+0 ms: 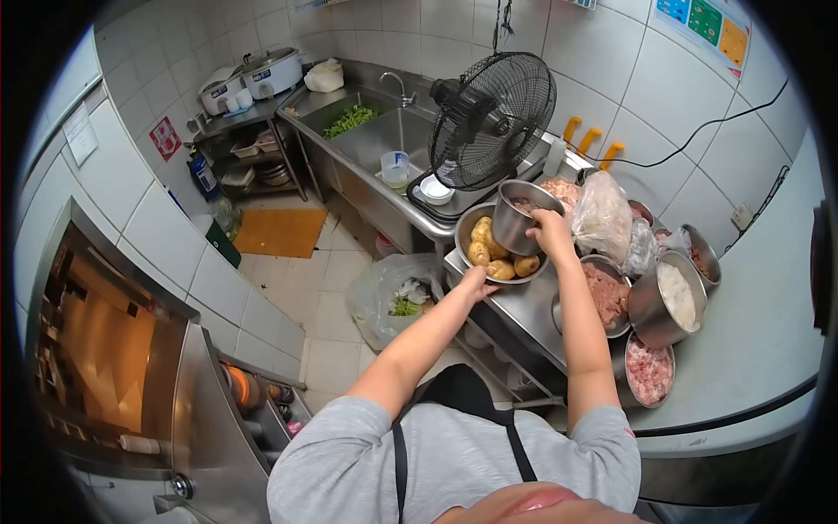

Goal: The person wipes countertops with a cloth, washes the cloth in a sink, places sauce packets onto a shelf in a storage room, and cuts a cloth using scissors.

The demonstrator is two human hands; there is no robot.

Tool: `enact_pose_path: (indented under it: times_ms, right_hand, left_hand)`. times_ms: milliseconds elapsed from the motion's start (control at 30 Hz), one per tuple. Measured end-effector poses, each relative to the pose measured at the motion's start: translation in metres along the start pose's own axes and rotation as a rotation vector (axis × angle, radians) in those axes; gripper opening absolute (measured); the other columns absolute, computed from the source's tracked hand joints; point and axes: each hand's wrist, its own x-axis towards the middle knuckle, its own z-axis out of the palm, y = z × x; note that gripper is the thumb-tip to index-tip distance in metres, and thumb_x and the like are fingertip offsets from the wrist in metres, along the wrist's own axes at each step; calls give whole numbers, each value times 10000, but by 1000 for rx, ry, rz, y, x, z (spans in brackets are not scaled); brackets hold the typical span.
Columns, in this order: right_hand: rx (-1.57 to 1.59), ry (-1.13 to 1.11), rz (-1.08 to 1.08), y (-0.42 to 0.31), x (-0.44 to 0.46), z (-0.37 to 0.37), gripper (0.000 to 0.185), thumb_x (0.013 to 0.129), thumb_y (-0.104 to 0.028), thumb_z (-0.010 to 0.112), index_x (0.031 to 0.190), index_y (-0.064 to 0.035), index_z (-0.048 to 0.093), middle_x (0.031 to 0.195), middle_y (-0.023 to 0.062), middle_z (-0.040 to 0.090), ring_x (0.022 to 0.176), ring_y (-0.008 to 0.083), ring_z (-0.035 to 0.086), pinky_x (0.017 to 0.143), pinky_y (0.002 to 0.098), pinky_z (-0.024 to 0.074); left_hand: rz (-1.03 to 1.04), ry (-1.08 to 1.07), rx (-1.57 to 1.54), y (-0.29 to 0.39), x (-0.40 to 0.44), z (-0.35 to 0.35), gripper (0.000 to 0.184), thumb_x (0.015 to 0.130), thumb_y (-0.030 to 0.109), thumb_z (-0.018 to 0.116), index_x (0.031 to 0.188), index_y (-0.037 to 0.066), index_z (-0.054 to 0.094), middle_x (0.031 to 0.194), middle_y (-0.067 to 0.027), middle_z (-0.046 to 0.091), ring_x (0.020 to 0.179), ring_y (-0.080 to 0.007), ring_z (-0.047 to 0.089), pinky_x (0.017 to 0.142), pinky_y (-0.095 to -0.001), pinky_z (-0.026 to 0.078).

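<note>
2 things are held: the right hand (548, 230) grips a pot (511, 229), maybe touching the potatoes (479, 253); the left hand (477, 285) grips their bowl (463, 230). Moving either needs care.

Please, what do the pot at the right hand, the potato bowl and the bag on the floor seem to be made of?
Pot: metal, probably stainless steel, judging by its smooth grey sheen. Potato bowl: likely the same, with a silvery rim. Floor bag: apparently thin plastic, because its crinkled film is see-through.
</note>
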Motion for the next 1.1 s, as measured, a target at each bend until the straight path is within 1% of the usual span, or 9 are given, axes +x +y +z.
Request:
enact_pose_path:
  times_ms: [67,100,167,300,533,767,867,1033,1100]
  right_hand:
    - [-4,152,-153,3,-15,-9,204,594,0,637,787,-16,571,767,137,574,785,323,528,680,391,436]
    - [12,162,-191,-22,-21,17,177,590,2,632,746,-13,550,747,127,565,761,326,520,663,401,432]
    - [-48,168,-257,-27,-26,5,183,585,-1,630,750,-24,555,750,115,563,768,318,517,661,397,426]
    - [-75,147,-243,-46,-44,-6,165,612,-12,616,746,-54,530,746,59,547,808,264,518,682,380,394]
    - [11,170,-190,-66,-58,-41,177,587,49,582,744,-19,541,729,100,544,744,293,497,655,375,409]
    - [1,127,-107,-38,-70,23,178,619,19,593,785,-40,567,757,80,562,783,284,515,678,384,413]
    - [-220,116,12,-30,-78,62,143,663,-84,630,790,-88,562,833,33,575,847,242,530,720,404,380]
    - [-444,227,146,-28,-97,99,174,698,-133,636,861,-113,580,937,16,577,936,209,525,897,526,296]
    - [-478,215,269,-57,-88,99,472,671,-143,672,1111,-180,504,1198,91,447,1146,264,413,992,592,161]
  left_hand:
    - [49,3,-12,-12,-3,11,469,781,-18,375,1246,-4,323,1162,-191,479,975,-367,561,703,-476,542]
    - [65,10,90,-1,-8,-36,467,770,-36,363,1235,-31,315,1153,-207,477,963,-369,566,707,-498,537]
    - [52,44,74,0,-15,-25,463,767,-43,359,1228,-41,312,1144,-225,474,961,-373,566,697,-504,539]
    - [50,-2,78,14,-58,-43,428,782,-51,340,1191,-148,261,1176,-277,432,1041,-426,499,800,-514,505]
    - [114,77,127,42,-130,-102,431,769,-49,383,1166,-174,271,1171,-280,425,1045,-368,514,838,-449,501]
    - [302,196,151,72,-195,-149,440,780,-36,412,1178,-159,271,1159,-261,437,1013,-348,536,841,-444,501]
    - [353,262,113,89,-220,-166,462,753,-51,442,1201,-74,330,1157,-203,468,1000,-305,542,808,-445,501]
    - [473,318,81,102,-259,-211,458,753,-30,468,1186,-86,331,1109,-214,489,945,-300,567,761,-416,519]
    - [552,335,48,118,-265,-219,466,751,-5,490,1181,-88,330,1082,-225,502,913,-309,576,729,-422,522]
